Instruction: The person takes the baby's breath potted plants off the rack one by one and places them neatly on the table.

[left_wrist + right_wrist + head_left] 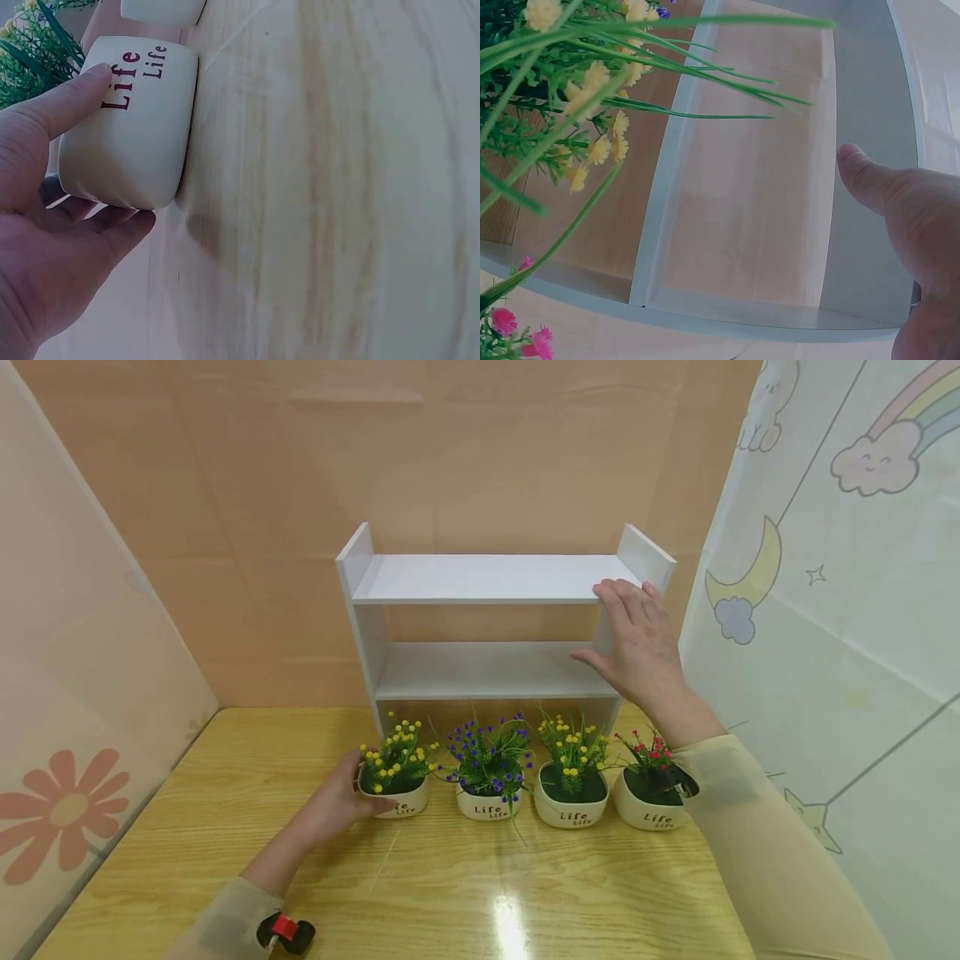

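Observation:
My left hand [333,802] grips the leftmost potted plant [412,802], a cream pot marked "Life" with yellow flowers. In the left wrist view its thumb lies on the front of the pot [154,127] and the fingers curl at the side. The pot appears to sit on the table. My right hand [639,639] is at the right end of a white two-tier shelf [487,578]. Its fingers reach the front edge of the top board, with the thumb [866,176] stretched out; whether they press on it I cannot tell.
Right of the gripped pot, in a row before the shelf, stand a purple-flowered pot [489,804], another yellow-flowered pot [572,812] and a red-flowered pot [649,812], partly behind my right wrist. The wooden table [420,893] meets patterned cloth walls [840,585].

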Tool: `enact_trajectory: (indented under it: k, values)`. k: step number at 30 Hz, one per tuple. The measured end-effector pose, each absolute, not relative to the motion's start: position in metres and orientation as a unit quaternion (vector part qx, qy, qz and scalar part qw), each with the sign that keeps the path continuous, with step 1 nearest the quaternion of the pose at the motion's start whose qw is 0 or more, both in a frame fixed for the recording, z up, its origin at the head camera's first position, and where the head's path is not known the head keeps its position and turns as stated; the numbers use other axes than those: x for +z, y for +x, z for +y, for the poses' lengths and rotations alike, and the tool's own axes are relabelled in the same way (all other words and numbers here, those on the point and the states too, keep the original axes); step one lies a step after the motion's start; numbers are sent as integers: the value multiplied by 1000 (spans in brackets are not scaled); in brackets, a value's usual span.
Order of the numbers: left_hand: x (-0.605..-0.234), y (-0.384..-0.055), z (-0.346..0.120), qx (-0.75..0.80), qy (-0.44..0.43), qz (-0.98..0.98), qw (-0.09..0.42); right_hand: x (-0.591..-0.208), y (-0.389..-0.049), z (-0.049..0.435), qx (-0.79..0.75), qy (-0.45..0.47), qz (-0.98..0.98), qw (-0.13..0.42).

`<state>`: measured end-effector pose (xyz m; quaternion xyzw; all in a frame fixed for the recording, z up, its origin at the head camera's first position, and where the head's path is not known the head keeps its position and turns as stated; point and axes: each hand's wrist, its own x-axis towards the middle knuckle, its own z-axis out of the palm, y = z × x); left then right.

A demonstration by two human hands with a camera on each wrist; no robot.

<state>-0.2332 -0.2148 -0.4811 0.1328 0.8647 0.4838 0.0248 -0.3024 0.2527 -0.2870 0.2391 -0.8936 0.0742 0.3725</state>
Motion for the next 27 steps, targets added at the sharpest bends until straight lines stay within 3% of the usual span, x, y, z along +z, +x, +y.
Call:
enact_trajectory:
  k: [11,18,27]
  values:
    - [-481,-230,-216,491,140,859,36,-285,-303,252,76,241,-894,371]
    - [-470,-224,-225,491,151,855,70,-286,-302,252,78,236,-896,367]
    - [-432,-217,-227,454,176,873,23,-284,-300,252,80,236,-898,363]
